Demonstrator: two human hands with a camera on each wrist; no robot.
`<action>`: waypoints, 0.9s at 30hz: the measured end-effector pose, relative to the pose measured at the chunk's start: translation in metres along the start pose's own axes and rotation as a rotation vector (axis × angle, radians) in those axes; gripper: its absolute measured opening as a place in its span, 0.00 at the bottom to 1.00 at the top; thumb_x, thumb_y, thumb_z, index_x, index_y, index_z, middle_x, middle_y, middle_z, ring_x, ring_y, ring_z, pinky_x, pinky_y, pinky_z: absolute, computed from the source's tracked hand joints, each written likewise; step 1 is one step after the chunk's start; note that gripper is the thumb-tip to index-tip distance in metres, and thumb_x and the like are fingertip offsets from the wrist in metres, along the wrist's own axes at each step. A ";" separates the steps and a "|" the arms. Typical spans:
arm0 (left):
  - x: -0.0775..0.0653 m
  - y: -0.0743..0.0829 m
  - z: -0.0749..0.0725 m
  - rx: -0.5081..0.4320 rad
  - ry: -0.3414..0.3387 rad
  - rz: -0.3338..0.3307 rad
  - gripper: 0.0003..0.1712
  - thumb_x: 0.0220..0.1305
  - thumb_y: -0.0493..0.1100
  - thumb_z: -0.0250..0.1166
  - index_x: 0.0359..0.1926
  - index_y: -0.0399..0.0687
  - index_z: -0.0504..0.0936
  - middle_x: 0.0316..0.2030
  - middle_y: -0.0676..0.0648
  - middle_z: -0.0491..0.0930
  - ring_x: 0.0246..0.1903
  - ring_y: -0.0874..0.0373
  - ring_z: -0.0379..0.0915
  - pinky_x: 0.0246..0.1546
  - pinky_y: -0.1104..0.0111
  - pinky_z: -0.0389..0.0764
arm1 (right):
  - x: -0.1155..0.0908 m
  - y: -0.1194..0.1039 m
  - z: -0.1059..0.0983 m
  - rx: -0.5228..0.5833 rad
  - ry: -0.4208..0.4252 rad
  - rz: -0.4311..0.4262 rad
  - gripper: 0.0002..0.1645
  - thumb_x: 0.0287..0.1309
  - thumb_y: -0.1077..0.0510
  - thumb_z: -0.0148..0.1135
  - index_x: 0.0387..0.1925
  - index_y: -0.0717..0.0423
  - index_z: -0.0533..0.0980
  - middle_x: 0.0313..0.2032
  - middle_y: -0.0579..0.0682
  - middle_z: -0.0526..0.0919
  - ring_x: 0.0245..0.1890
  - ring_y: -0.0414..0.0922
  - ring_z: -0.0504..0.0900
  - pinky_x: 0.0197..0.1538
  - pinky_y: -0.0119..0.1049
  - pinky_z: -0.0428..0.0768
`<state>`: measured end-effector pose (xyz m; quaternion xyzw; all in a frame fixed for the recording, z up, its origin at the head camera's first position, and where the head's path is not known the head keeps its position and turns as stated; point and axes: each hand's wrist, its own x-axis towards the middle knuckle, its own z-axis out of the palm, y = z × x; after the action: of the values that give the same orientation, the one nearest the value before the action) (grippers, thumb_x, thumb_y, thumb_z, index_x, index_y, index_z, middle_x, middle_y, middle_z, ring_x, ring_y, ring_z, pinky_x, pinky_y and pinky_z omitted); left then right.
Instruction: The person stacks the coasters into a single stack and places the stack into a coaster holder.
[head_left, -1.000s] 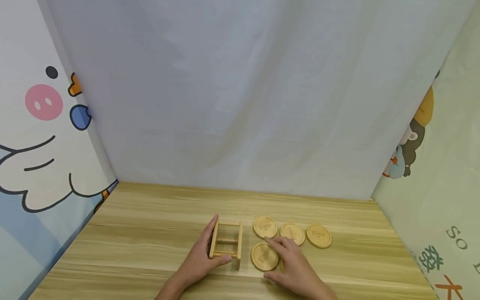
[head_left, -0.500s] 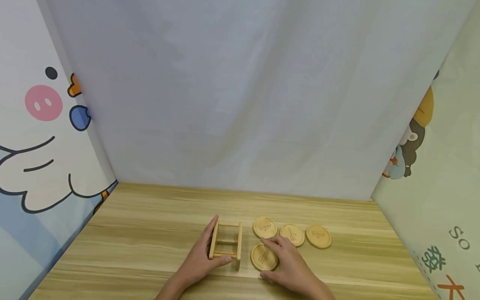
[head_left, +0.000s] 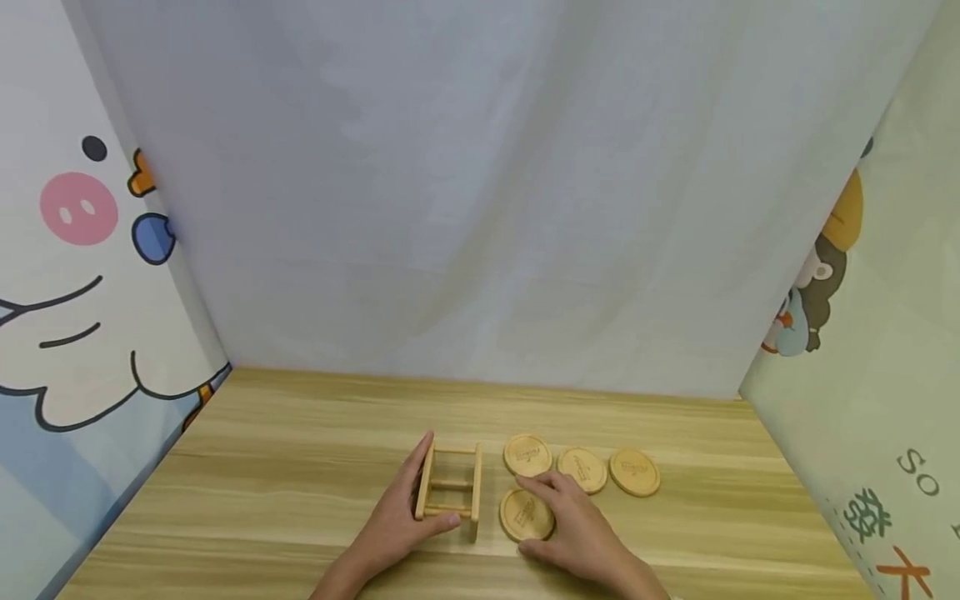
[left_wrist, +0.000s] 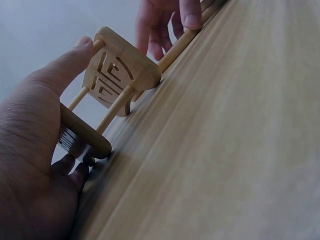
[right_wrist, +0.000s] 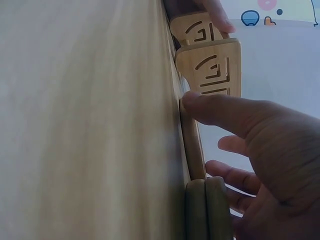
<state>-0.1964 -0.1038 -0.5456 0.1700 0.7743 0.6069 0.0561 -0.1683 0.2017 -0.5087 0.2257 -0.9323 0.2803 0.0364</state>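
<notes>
In the head view, my left hand point(head_left: 390, 525) grips a small wooden coaster holder point(head_left: 477, 487), two end panels joined by rods, thumb over the near end and fingers along its left side. The left wrist view shows carved slots in its panel point(left_wrist: 146, 75). My right hand point(head_left: 573, 527) spans the nearest round wooden coaster point(head_left: 527, 515), thumb and index finger at opposite edges. This coaster lies flat, right of the holder. Under the right palm, the right wrist view shows two stacked coasters point(right_wrist: 196, 212), mostly hidden in the head view.
Three more round coasters lie beyond the right hand: the left one point(head_left: 527, 455), the middle one point(head_left: 583, 469) and the right one point(head_left: 635, 472). A pale curtain point(head_left: 480, 250) hangs behind the wood-grain table point(head_left: 322, 433). Cartoon-printed panels stand at both sides.
My right hand has shifted slightly left, drawing its thumb and index finger closer around the near coaster. The left hand and holder stay in place; the head view shifts slightly.
</notes>
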 end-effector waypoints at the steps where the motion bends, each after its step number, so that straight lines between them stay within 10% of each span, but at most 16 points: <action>1: 0.000 0.000 0.000 -0.003 -0.002 -0.001 0.68 0.68 0.49 0.82 0.93 0.61 0.43 0.88 0.38 0.48 0.80 0.35 0.62 0.71 0.44 0.76 | 0.000 0.000 0.001 -0.001 -0.001 0.000 0.53 0.48 0.51 0.93 0.75 0.55 0.79 0.63 0.47 0.81 0.62 0.50 0.78 0.64 0.55 0.83; 27: 0.003 -0.008 -0.002 0.025 0.006 0.008 0.69 0.66 0.50 0.83 0.93 0.62 0.43 0.89 0.40 0.46 0.82 0.33 0.57 0.75 0.36 0.68 | 0.006 0.004 0.008 -0.020 -0.006 -0.029 0.50 0.48 0.51 0.93 0.73 0.52 0.82 0.61 0.47 0.81 0.60 0.50 0.80 0.62 0.53 0.83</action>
<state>-0.2011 -0.1067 -0.5525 0.1717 0.7814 0.5980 0.0493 -0.1751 0.1982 -0.5161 0.2398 -0.9318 0.2695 0.0401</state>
